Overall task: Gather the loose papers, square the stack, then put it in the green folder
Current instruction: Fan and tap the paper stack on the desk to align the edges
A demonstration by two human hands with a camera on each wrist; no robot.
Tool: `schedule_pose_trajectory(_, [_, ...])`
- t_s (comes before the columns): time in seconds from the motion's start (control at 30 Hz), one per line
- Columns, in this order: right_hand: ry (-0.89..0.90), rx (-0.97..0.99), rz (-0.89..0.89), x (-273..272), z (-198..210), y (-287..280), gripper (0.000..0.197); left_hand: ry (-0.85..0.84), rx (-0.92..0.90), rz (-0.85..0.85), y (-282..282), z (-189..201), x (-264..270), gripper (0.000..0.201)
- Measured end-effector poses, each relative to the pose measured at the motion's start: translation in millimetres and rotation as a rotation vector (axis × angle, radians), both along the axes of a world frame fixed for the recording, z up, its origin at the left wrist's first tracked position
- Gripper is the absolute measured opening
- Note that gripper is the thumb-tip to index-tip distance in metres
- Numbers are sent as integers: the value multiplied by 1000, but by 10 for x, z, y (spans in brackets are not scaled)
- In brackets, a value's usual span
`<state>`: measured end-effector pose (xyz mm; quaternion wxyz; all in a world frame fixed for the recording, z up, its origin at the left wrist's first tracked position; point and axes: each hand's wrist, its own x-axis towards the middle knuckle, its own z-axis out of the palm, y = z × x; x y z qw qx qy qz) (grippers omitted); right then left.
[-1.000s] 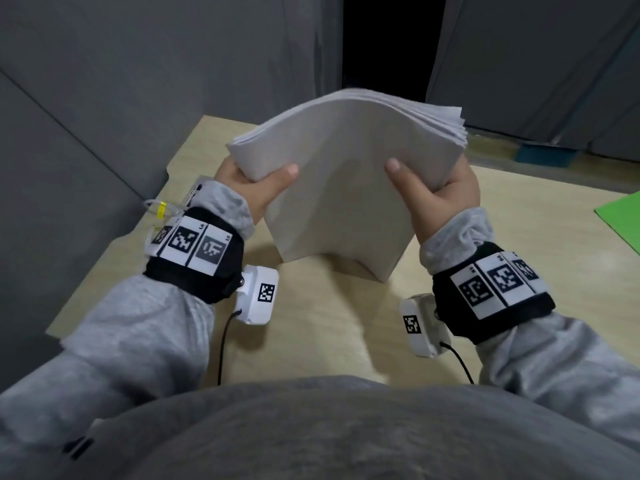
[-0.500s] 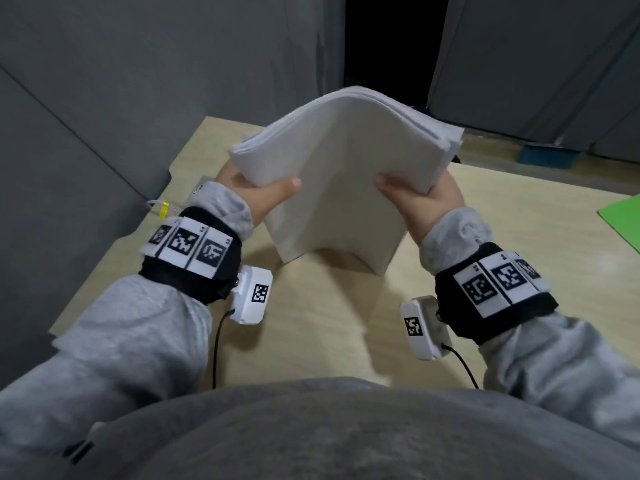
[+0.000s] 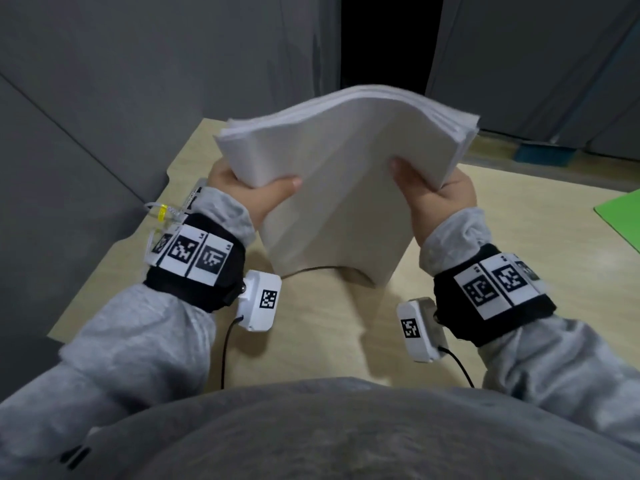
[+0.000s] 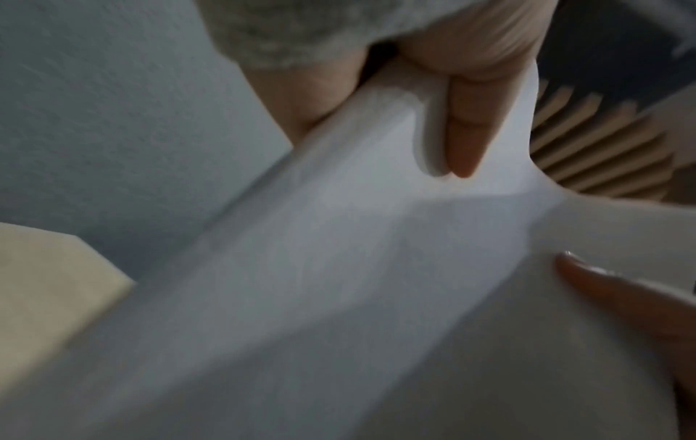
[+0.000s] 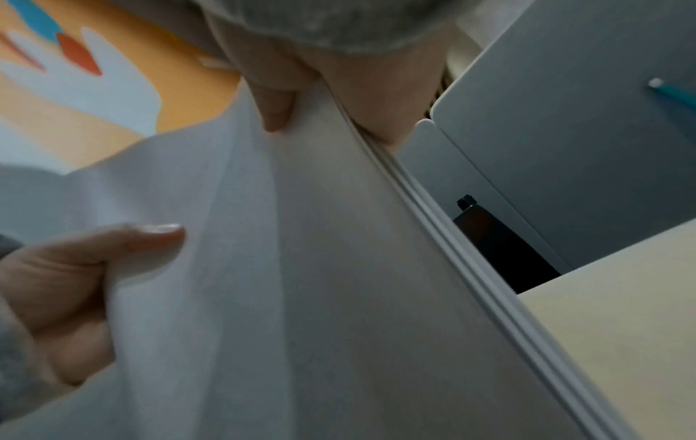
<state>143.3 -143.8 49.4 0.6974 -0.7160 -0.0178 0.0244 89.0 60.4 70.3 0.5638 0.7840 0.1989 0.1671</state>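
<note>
Paper stack (image 3: 332, 174), smooth, white, arched upward; left hand (image 3: 249, 192) and right hand (image 3: 436, 195) pinch its side edges, thumbs on top, above the desk (image 3: 311, 341).

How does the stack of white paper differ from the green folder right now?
The paper stack is white; the green folder is bright green. The stack stands on the table on its lower edge, bowed, gripped by the left hand and right hand; the folder lies flat at the right, untouched. The stack shows whole; the folder is cut off by the picture's edge. Both are on the same table.
</note>
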Motion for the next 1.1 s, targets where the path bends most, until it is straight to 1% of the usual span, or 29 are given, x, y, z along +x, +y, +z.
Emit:
schedule_pose_trajectory(0.07, [-45,128,-17,10,27,-37,8,-95,-113,-71,34,38,-11,31])
schedule_pose_trajectory(0.1, [-55,163,-5,13,23,-54,5,-99,-200,-127,48,13,-26,36])
schedule_pose_trajectory(0.13, [-54,161,12,16,9,-54,7,-79,-298,-164,61,-44,-33,44])
schedule_pose_trajectory(0.17, [-47,129,33,21,-13,-43,11,-21,-367,-169,52,-92,-45,54])
schedule_pose_trajectory(0.2, [-37,78,60,23,-41,-25,12,59,-389,-154,13,-106,-56,64])
schedule_pose_trajectory(0.23, [-26,27,82,19,-57,-5,10,159,-311,-139,-31,-111,-56,67])
schedule_pose_trajectory(0.27, [-21,-9,95,12,-49,14,9,235,-169,-133,-67,-108,-44,59])
schedule_pose_trajectory(0.3, [-24,-14,91,2,-27,28,10,265,-32,-110,-104,-81,-41,51])
schedule_pose_trajectory(0.33, [-47,10,76,-6,5,37,12,263,66,-65,-109,-39,-39,48])
schedule_pose_trajectory(0.37, [-85,55,56,-16,51,41,12,215,74,-40,-94,17,-37,48])
schedule_pose_trajectory(0.4, [-123,111,39,-27,101,32,12,143,58,-50,-79,72,-42,46])
schedule_pose_trajectory(0.47, [-162,216,18,-43,169,-1,12,26,-15,-116,-34,116,-72,51])
schedule_pose_trajectory(0.5, [-178,234,16,-45,188,-17,16,13,-43,-134,-18,87,-73,53])
schedule_pose_trajectory(0.53, [-194,227,15,-43,192,-26,19,6,-75,-157,-4,89,-74,50])
schedule_pose_trajectory(0.63, [-232,178,-13,-35,196,1,17,76,-64,-154,-41,137,-76,28])
schedule_pose_trajectory(0.67, [-252,165,-26,-38,201,22,18,114,-9,-142,-51,121,-63,27])
schedule_pose_trajectory(0.73, [-311,136,-17,-68,216,72,26,111,9,-69,-192,189,-54,37])
schedule_pose_trajectory(0.77, [-346,112,0,-90,219,94,30,50,-71,-41,-223,217,-26,32])
schedule_pose_trajectory(0.8, [-381,87,18,-112,210,108,33,-6,-216,-70,-297,274,-6,22])
schedule_pose_trajectory(0.83, [-409,67,31,-129,197,115,34,-43,-308,-190,-355,349,4,16])
schedule_pose_trajectory(0.87, [-430,54,38,-136,188,121,35,-103,-473,-237,-429,413,33,18])
schedule_pose_trajectory(0.9, [-442,46,40,-133,185,121,36,-155,-516,-266,-420,371,31,23])
schedule_pose_trajectory(0.93, [-444,42,44,-123,182,119,36,-153,-469,-203,-415,361,40,30])
schedule_pose_trajectory(0.97, [-434,37,48,-106,176,112,36,-91,-290,-137,-382,378,4,33])
schedule_pose_trajectory(1.0, [-404,28,51,-86,169,103,34,-53,-198,-55,-342,282,-5,33])
schedule_pose_trajectory(1.03, [-347,-2,48,-70,154,96,32,-3,-8,-17,-280,184,-31,31])
schedule_pose_trajectory(1.07, [-259,-54,47,-55,113,88,26,81,104,12,-223,96,-54,29])
schedule_pose_trajectory(1.1, [-156,-112,55,-45,48,83,17,163,113,34,-196,45,-79,33])
